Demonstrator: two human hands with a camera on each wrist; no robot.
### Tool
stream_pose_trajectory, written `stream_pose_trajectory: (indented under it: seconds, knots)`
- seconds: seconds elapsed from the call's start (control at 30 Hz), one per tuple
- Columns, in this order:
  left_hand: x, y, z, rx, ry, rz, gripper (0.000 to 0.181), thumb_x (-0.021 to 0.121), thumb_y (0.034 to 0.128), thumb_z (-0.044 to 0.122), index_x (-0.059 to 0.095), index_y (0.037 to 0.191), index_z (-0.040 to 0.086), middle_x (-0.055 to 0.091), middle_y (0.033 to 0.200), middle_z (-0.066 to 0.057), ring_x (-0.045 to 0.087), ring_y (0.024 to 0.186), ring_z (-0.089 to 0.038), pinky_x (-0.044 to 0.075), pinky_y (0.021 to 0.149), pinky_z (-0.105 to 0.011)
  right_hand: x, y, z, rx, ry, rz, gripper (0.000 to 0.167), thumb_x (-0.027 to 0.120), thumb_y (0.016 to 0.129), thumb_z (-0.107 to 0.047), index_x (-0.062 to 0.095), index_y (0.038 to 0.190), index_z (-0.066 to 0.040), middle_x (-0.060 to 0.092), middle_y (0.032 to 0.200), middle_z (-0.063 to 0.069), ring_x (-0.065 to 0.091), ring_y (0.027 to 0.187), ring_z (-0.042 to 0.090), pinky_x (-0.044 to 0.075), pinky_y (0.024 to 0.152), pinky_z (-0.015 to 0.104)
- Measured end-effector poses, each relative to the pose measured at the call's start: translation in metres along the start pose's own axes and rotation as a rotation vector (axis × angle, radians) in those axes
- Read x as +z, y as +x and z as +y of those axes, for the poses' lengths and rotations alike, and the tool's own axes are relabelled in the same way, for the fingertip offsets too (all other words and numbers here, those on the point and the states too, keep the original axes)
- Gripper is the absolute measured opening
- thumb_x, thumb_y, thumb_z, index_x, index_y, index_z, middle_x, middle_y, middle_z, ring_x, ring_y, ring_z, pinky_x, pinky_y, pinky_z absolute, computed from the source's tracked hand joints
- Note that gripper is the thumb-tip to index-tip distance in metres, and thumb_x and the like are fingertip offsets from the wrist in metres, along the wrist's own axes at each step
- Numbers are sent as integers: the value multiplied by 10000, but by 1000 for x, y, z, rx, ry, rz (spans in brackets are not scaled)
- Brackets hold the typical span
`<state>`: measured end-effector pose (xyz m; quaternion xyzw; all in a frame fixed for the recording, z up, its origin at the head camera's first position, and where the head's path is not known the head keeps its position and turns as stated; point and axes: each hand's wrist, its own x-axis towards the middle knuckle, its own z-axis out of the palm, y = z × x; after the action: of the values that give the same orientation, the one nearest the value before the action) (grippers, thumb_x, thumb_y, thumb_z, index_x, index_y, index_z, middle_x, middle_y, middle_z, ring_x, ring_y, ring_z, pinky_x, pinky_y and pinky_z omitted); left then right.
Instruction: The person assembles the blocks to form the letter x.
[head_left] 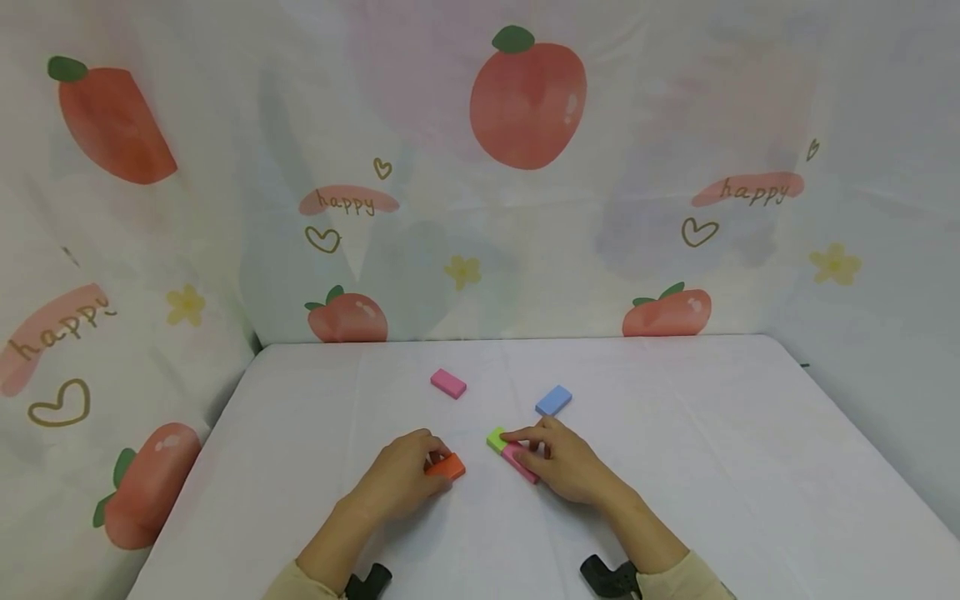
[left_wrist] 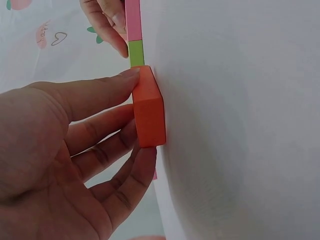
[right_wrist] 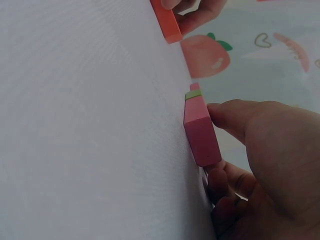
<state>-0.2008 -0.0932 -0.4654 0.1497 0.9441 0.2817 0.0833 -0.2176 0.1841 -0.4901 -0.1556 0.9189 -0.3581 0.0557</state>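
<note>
In the head view my left hand [head_left: 399, 477] pinches an orange block [head_left: 450, 467] low over the white table. The left wrist view shows the thumb on one face of the orange block [left_wrist: 150, 120] and fingers on its other side. To the right, my right hand [head_left: 576, 468] holds a pink block [head_left: 521, 465] between thumb and fingers. A lime-green block [head_left: 495, 439] lies end to end with that pink block, and my right index fingertip reaches over beside it. In the right wrist view the pink block [right_wrist: 202, 135] sits at the tabletop, thumb against its side.
Farther back on the white table [head_left: 675, 450] lie another pink block [head_left: 448, 383] and a blue block [head_left: 553, 401], the blue one just beyond my right fingers. A printed cloth [head_left: 540, 225] hangs behind the table's back edge and along its left side.
</note>
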Motion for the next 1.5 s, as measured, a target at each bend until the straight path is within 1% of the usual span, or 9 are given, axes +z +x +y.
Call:
stream_pose_trajectory:
  seconds: [0.17, 0.4, 0.63, 0.83, 0.97, 1.17, 1.27, 1.37, 1.5]
  knots:
    - [1, 2, 3, -4, -4, 4, 256, 838, 855, 200, 762, 1090, 135, 626, 921, 69, 567, 854, -114, 495, 789, -321, 0, 1, 0, -15, 3, 3, 291, 714, 983, -271, 740, 1244, -396, 541, 963, -63, 505, 817, 114, 413, 653, 251]
    - [3, 4, 4, -18, -15, 5, 244, 833, 856, 200, 765, 1083, 143, 628, 907, 75, 573, 852, -115, 502, 786, -324, 0, 1, 0, -5, 5, 2, 283, 711, 986, -281, 742, 1244, -394, 540, 961, -59, 502, 810, 114, 413, 648, 251]
    - [3, 4, 5, -5, -5, 15, 251, 842, 850, 201, 768, 1080, 135, 640, 918, 75, 586, 858, -104, 501, 787, -325, -1, 0, 1, 1, -5, 0, 286, 704, 991, -267, 740, 1254, -375, 549, 963, -60, 495, 791, 110, 401, 642, 249]
    - [4, 4, 9, -16, 9, 23, 284, 862, 837, 223, 764, 1088, 134, 657, 965, 72, 586, 869, -103, 498, 797, -332, -1, -1, 1, 9, -1, 3, 297, 712, 986, -265, 738, 1256, -385, 549, 963, -63, 497, 785, 107, 400, 633, 242]
    - [4, 4, 12, -13, 16, 30, 283, 860, 836, 216, 767, 1086, 125, 660, 951, 64, 588, 859, -105, 495, 787, -327, -1, 0, 1, 0, 2, 1, 299, 711, 987, -260, 737, 1257, -385, 548, 966, -62, 495, 790, 110, 399, 632, 247]
    - [5, 6, 15, -18, -11, 21, 284, 860, 839, 219, 764, 1088, 121, 661, 954, 60, 581, 858, -107, 494, 785, -329, -1, 1, 0, 6, -5, -1, 299, 709, 987, -254, 737, 1250, -394, 549, 961, -63, 500, 792, 109, 403, 636, 244]
    - [7, 8, 14, -2, -7, 30, 283, 857, 836, 213, 767, 1084, 112, 658, 931, 54, 582, 843, -108, 491, 777, -325, -1, 1, 0, 9, -4, -3, 305, 710, 985, -245, 738, 1250, -393, 548, 965, -63, 501, 800, 113, 405, 638, 248]
    - [9, 9, 14, -1, -6, 29, 276, 854, 838, 215, 767, 1080, 114, 653, 925, 58, 581, 840, -106, 488, 777, -323, 0, 1, 0, 16, -5, -3, 311, 712, 983, -242, 736, 1248, -403, 546, 967, -66, 503, 805, 117, 406, 640, 251]
    - [11, 10, 15, -24, -12, 15, 277, 859, 842, 228, 765, 1084, 131, 658, 960, 62, 578, 871, -117, 497, 799, -346, 1, 1, 1, 23, -9, -3, 320, 716, 979, -237, 734, 1245, -413, 544, 965, -77, 508, 805, 117, 413, 641, 250]
